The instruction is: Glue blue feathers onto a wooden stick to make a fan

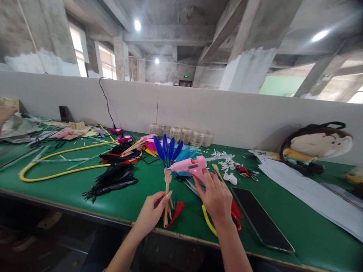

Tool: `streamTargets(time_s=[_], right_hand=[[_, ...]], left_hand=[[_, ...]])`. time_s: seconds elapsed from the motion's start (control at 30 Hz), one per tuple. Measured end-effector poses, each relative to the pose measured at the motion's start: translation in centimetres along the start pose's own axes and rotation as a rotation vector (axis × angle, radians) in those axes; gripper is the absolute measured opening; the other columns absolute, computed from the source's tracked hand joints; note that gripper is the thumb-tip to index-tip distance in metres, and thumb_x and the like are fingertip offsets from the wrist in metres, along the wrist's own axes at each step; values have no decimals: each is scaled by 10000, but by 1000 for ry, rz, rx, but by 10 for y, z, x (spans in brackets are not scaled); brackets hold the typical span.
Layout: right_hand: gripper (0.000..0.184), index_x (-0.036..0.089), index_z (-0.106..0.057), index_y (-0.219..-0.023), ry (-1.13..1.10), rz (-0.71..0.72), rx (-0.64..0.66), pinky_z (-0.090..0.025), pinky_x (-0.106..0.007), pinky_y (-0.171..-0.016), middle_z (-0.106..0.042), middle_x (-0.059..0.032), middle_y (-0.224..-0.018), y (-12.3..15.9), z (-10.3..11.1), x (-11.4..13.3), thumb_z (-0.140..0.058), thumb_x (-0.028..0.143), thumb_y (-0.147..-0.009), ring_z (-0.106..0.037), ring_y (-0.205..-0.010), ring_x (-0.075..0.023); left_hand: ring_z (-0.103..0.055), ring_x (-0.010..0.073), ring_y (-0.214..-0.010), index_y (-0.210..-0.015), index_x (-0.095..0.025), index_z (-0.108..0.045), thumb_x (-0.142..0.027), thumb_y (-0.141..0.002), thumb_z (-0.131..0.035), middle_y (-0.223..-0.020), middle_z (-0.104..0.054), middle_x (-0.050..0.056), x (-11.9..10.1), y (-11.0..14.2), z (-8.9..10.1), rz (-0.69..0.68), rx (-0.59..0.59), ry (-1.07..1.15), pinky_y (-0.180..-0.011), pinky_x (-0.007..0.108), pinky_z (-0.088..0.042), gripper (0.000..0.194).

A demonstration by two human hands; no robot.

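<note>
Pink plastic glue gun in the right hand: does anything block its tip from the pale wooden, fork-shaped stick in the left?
Nothing visible does. The right hand holds the pink plastic glue gun, its tip by the top of the pale wooden, fork-shaped stick in the left hand. Slender blue feathers show above, not between.

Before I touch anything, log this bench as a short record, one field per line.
Left hand: grips the wooden fork
Right hand: holds the pink glue gun, its orange light lit
Nozzle: at the wooden fork's upper end; contact cannot be told
Blue feathers: fanned out above the nozzle; whether attached is unclear
Left of the hands: black feathers, yellow cable
Right of the hands: phone, dark screen up
Back of the green table: row of clear jars before the partition
</note>
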State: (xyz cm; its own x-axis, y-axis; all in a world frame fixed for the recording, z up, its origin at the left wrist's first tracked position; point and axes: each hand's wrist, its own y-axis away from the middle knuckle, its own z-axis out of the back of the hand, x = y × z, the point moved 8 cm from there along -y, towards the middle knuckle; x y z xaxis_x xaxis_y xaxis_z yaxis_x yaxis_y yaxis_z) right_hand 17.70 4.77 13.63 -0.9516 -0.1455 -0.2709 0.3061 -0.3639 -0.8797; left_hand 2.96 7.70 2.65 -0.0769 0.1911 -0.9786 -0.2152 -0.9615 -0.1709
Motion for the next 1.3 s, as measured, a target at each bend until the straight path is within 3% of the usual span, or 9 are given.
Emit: streamTargets(time_s=[0.33,1.3], right_hand=[[280,114,-544,-1003,14,35,-84,-381,-226,-602,-635,-48,-735,0,4,3,-552,285,-782,-568,-633,-130],[249,115,-546,-988,-7,70,-105,-398,-233,-611,-642,-63,-756,0,8,6,-542,267,-791,-576,-646,-131]], left_hand=[[-439,97,-465,-717,-137,-524,-460,-806,-402,-538,-532,-10,5,-1,0,2,1,-4,-445,198,-364,357],[-460,99,-476,-716,-135,-522,-454,-802,-416,-546,-518,-12,4,0,0,3,-8,22,-451,199,-379,347]])
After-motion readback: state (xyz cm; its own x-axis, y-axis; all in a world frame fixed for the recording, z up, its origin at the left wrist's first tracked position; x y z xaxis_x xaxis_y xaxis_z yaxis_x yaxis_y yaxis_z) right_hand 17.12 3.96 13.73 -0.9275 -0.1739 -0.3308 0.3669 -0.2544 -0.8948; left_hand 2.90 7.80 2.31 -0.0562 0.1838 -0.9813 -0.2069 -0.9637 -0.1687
